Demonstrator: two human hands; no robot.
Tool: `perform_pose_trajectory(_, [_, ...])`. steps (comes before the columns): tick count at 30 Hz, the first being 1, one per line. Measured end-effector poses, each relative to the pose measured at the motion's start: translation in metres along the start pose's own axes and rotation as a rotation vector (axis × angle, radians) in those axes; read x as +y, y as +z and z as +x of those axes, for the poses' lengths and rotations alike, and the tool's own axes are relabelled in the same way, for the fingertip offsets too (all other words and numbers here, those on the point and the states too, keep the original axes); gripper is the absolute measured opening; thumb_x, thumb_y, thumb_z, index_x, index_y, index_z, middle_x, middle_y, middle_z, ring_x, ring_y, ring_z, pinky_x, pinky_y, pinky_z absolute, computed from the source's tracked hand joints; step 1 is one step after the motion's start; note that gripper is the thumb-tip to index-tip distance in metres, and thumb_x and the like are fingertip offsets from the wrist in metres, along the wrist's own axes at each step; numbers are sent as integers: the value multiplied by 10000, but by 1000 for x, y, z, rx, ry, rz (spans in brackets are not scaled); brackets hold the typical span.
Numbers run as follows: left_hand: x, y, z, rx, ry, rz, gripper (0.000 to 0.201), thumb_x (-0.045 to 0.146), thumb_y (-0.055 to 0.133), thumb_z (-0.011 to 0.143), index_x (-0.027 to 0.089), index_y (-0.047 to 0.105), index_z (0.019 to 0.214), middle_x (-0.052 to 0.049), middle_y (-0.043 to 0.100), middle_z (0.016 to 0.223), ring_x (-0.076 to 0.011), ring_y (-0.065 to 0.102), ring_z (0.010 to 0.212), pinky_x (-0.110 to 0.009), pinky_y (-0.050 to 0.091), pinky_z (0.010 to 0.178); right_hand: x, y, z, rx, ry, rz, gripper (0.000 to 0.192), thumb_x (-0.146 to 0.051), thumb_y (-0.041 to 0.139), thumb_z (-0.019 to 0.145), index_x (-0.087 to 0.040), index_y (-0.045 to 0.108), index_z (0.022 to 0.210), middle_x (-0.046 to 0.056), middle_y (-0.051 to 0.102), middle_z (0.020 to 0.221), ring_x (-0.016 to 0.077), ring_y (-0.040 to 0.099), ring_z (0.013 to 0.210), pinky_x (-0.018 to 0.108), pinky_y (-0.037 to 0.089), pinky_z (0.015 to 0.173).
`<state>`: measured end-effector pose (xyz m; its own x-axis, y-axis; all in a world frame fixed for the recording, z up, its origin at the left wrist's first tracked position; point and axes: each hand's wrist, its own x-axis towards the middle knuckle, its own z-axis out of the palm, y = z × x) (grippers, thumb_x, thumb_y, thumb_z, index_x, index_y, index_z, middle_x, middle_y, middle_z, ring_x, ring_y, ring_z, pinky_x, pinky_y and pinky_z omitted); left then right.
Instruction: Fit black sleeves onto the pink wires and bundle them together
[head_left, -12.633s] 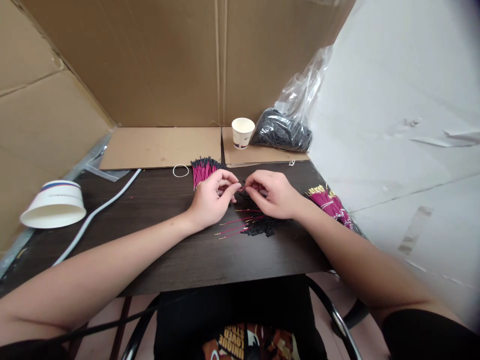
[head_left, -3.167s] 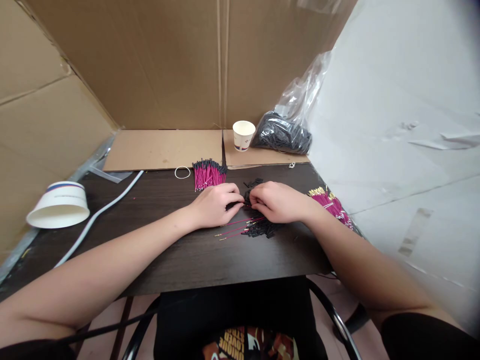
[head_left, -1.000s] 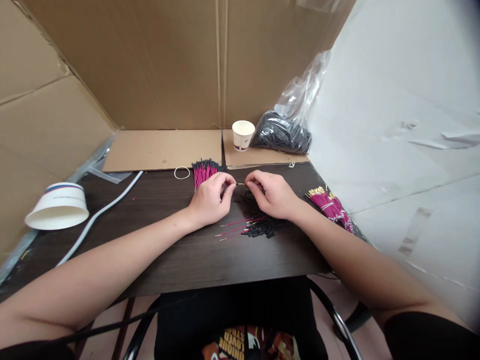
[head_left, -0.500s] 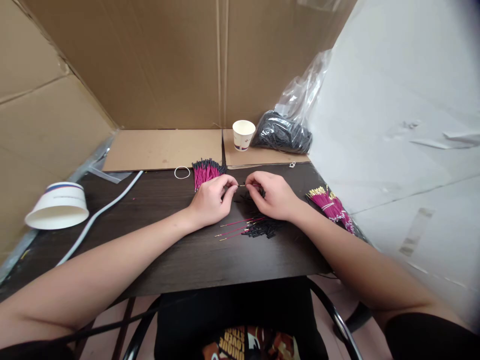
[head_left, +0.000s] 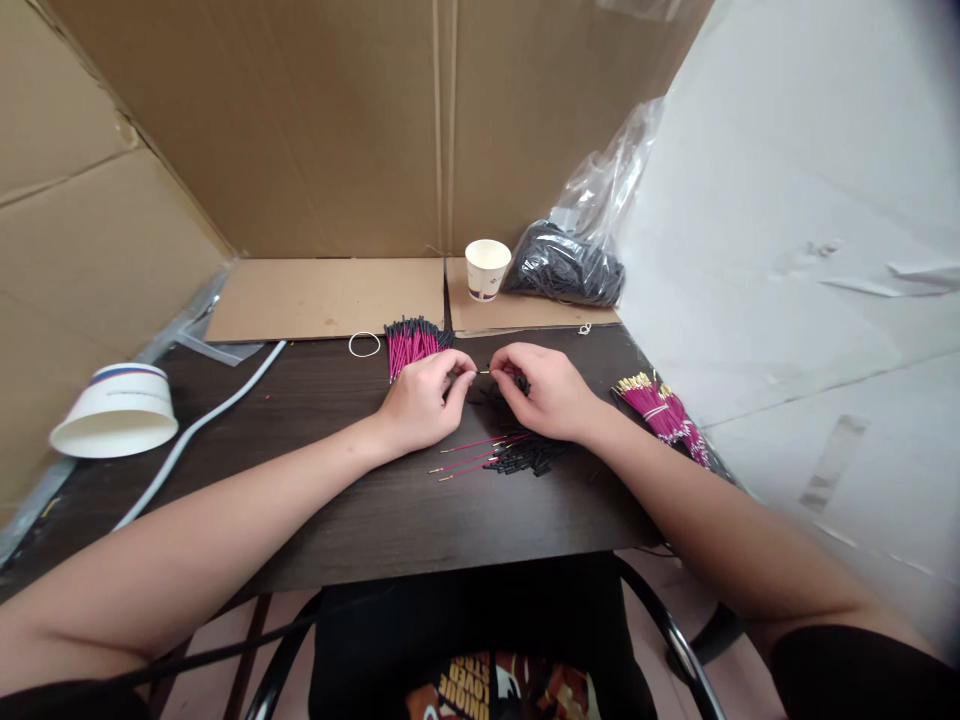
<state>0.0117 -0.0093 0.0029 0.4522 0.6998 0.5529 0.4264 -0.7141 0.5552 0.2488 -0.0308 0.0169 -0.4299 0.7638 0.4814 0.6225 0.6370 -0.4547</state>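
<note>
magenta thin wire with a gold tip (head_left: 486,371) sits pinched between our left hand (head_left: 421,400) and right hand (head_left: 541,392), just above the dark wooden desk (head_left: 315,400). we judge one fanned bundle of black-capped magenta wires (head_left: 411,344) done; loose wires (head_left: 472,456), short black sleeves (head_left: 525,458) and an uncapped gold-tipped bundle (head_left: 660,408) remain.

both hands (head_left: 487,395) pinch one thin wire (head_left: 484,371) between them above the dark table (head_left: 337,500).
</note>
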Motion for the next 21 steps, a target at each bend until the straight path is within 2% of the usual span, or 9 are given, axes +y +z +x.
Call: perform_pose_trajectory(21, [-2, 2, -2, 3, 48, 7, 81, 201, 642, 1072, 182, 718, 1053, -36, 769, 858, -161, 691, 706, -302, 585, 721, -4, 4, -1, 3, -5, 16, 83, -197, 562, 1079, -214, 641, 1058, 63, 725, 947, 208, 654, 821, 344, 487, 752])
